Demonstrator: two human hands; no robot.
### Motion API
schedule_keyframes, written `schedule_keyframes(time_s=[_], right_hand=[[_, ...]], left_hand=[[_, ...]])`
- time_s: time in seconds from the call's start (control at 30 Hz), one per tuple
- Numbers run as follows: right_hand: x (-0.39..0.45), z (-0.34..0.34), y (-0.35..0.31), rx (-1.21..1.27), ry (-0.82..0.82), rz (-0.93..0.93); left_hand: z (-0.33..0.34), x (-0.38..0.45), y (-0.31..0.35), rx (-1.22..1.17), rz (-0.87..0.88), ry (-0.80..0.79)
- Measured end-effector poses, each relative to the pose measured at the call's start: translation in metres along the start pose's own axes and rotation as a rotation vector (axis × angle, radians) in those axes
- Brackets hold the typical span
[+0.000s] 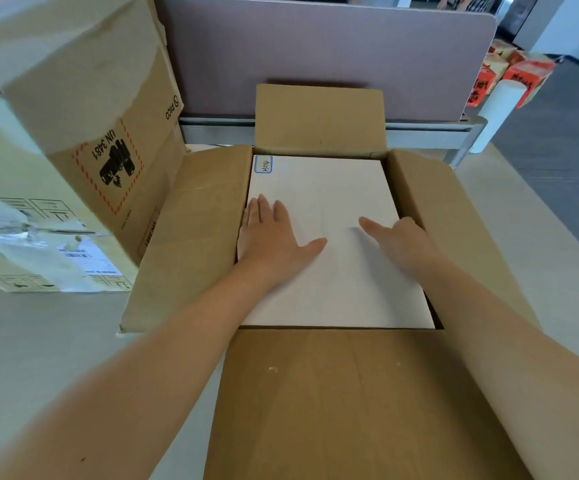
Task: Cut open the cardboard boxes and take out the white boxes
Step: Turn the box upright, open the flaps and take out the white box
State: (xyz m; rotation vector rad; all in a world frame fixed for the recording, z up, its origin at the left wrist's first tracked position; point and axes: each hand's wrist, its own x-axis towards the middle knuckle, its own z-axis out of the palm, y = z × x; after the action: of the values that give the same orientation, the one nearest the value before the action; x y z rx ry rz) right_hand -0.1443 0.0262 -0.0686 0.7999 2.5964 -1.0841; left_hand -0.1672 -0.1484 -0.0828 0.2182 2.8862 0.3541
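Observation:
An opened cardboard box (194, 216) sits in front of me with all its flaps folded outward. Inside lies a white box (329, 199) with a small blue-edged label at its far left corner. My left hand (267, 233) lies flat on the white box near its left edge, fingers straight, thumb spread to the right. My right hand (402, 240) is at the white box's right edge; its thumb points left across the lid, and its fingers reach down between the white box and the cardboard wall, hidden from view.
A taller cardboard box (83, 109) with a UN 3481 label leans at the left, over a taped parcel (38, 251). A mauve desk divider (316, 53) stands behind. Red-and-white packages (510, 74) lie on the floor at the far right.

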Motion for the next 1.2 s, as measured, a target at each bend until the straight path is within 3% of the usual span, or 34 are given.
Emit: schedule_keyframes(time_s=[0.23, 0.4, 0.5, 0.63, 0.8, 1.0, 1.2], right_hand=[[0.005, -0.009, -0.003, 0.025, 0.024, -0.008], [0.002, -0.018, -0.006, -0.003, -0.016, -0.012], [-0.001, -0.018, -0.001, -0.038, -0.071, -0.002], [-0.004, -0.019, 0.001, -0.013, -0.096, -0.007], [-0.002, -0.018, 0.009, 0.020, -0.101, -0.061], [0.007, -0.020, 0.019, 0.143, -0.144, -0.097], [0.015, -0.034, 0.029, 0.481, -0.389, -0.151]], left_hand=[[-0.008, 0.004, 0.003, -0.003, 0.085, -0.064], [-0.013, 0.009, 0.001, -0.261, 0.084, -0.063], [-0.013, 0.010, -0.004, -0.557, -0.021, 0.047], [-0.014, 0.010, -0.002, -0.611, -0.202, 0.135], [-0.016, 0.014, 0.001, -0.684, -0.369, 0.075], [-0.013, 0.007, -0.006, -0.788, -0.305, 0.175], [-0.024, -0.009, -0.019, -1.245, -0.118, 0.157]])
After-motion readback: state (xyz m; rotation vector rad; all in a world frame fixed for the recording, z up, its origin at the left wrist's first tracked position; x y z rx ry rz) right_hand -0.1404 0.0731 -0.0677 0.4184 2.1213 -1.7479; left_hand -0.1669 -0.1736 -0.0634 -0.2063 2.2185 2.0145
